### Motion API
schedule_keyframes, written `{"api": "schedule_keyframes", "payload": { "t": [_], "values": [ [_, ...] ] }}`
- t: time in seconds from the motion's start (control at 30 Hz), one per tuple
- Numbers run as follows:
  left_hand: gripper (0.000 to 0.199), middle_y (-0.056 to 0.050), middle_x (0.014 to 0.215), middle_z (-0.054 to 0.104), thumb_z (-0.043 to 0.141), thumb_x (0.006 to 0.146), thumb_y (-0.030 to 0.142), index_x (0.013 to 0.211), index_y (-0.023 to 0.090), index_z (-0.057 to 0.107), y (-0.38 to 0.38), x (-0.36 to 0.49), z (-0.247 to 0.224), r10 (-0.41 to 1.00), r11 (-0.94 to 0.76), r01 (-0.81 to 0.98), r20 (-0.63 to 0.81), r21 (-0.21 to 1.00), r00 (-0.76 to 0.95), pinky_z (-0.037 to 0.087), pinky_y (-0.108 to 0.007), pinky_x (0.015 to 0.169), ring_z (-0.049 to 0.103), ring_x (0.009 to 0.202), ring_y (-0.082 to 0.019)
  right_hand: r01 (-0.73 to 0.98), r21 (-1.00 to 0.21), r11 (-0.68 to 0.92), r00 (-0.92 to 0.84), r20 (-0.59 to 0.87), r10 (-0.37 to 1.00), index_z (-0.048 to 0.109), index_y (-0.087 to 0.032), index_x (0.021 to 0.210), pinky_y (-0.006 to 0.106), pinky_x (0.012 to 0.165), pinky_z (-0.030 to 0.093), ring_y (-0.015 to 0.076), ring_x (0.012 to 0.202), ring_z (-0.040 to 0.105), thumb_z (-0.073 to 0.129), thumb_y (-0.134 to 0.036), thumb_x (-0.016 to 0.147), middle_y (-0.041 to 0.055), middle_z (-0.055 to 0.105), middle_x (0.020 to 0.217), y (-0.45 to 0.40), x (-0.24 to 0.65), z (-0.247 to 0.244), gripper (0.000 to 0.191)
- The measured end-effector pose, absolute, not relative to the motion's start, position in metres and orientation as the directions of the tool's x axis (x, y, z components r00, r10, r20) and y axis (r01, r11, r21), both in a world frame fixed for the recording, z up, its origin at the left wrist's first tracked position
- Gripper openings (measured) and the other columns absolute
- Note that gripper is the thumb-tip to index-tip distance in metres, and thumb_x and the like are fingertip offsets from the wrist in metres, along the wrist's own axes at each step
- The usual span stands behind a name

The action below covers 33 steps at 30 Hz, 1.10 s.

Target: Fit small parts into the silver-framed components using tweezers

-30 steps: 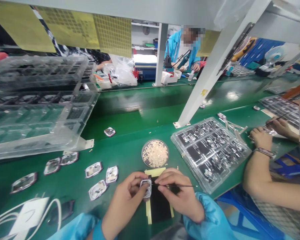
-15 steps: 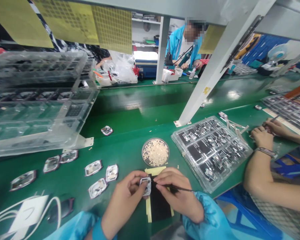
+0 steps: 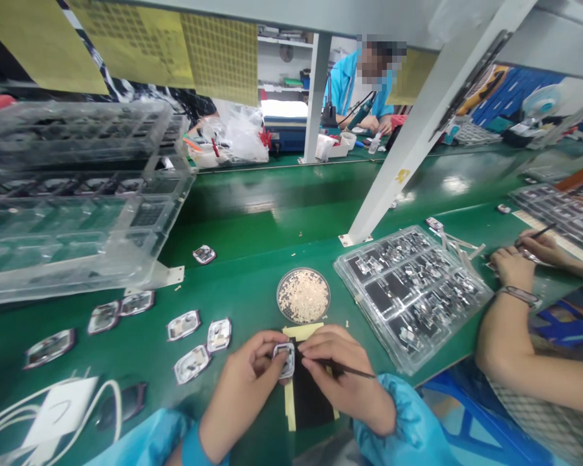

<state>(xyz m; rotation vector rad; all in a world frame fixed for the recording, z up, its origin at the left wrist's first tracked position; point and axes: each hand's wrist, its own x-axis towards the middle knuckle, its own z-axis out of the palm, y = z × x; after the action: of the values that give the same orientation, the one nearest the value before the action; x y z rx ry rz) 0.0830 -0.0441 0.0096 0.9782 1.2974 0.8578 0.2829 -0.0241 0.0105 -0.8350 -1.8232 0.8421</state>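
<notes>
Between the thumb and fingers of my left hand [image 3: 250, 382] is a small watch-like case [image 3: 284, 360], pale-rimmed with parts inside. My right hand [image 3: 344, 372] pinches dark tweezers [image 3: 352, 369], whose tip points toward the case; whether it touches anything is hidden by my fingers. Below both hands lies a black mat [image 3: 313, 401] edged with yellow tape. Just beyond them stands a round dish [image 3: 303, 296] of small cream-coloured pieces. Several similar cases [image 3: 219, 334] rest on the green bench to the left.
Clear compartment trays [image 3: 412, 294] with small parts sit at right, beside a co-worker's arm [image 3: 524, 343]. A white post [image 3: 393, 149] rises behind them. Stacked plastic trays [image 3: 77, 246] stand at left, above a white charger with cable [image 3: 61, 408]. Another person [image 3: 362, 87] works across the bench.
My hands keep nearly the same place and hold. The tweezers' rear end has dropped slightly. At right, the co-worker's hand and tool have shifted a little.
</notes>
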Motion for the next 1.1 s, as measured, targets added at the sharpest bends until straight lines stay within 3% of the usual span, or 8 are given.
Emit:
{"api": "schedule_keyframes", "payload": {
  "t": [0.23,0.53,0.77,1.1],
  "values": [
    [0.039,-0.007,0.096,0.076,0.072,0.083,0.049,0.105,0.018,0.065,-0.044,0.082,0.012,0.925,0.37,0.005,-0.368,0.929,0.094,0.061,-0.032,0.071,0.072,0.079,-0.022,0.186,-0.831,0.524,-0.334,0.448,0.829,0.068,-0.025,0.101,0.042,0.088,0.056,0.0217,0.092,0.07,0.067,-0.008,0.087,0.0055,0.077,0.098,-0.025,0.283,0.011,0.023],
    [0.041,-0.009,0.095,0.078,0.068,0.086,0.052,0.108,0.017,0.069,-0.043,0.081,0.021,0.951,0.304,0.092,-0.308,0.948,0.032,0.057,-0.027,0.064,0.07,0.072,-0.019,0.162,-0.844,0.511,-0.313,0.447,0.838,0.067,-0.025,0.1,0.041,0.09,0.055,0.0207,0.091,0.071,0.066,-0.004,0.085,0.0043,0.076,0.097,-0.025,0.284,0.014,0.025],
    [0.041,-0.008,0.097,0.078,0.067,0.087,0.052,0.111,0.017,0.069,-0.044,0.078,0.017,0.951,0.305,0.102,-0.309,0.947,0.025,0.052,-0.025,0.058,0.068,0.069,-0.018,0.138,-0.842,0.522,-0.396,0.436,0.808,0.066,-0.025,0.1,0.042,0.089,0.056,0.021,0.092,0.07,0.065,-0.005,0.084,0.0042,0.076,0.1,-0.028,0.285,0.02,0.027],
    [0.036,-0.005,0.088,0.073,0.063,0.091,0.049,0.108,0.018,0.062,-0.043,0.077,0.015,0.955,0.29,0.1,-0.294,0.952,0.031,0.041,-0.02,0.048,0.053,0.055,-0.01,0.118,-0.822,0.557,-0.396,0.476,0.786,0.065,-0.026,0.102,0.04,0.088,0.056,0.0194,0.093,0.071,0.067,-0.002,0.084,0.0027,0.077,0.103,-0.027,0.285,0.016,0.03]
  ]
}}
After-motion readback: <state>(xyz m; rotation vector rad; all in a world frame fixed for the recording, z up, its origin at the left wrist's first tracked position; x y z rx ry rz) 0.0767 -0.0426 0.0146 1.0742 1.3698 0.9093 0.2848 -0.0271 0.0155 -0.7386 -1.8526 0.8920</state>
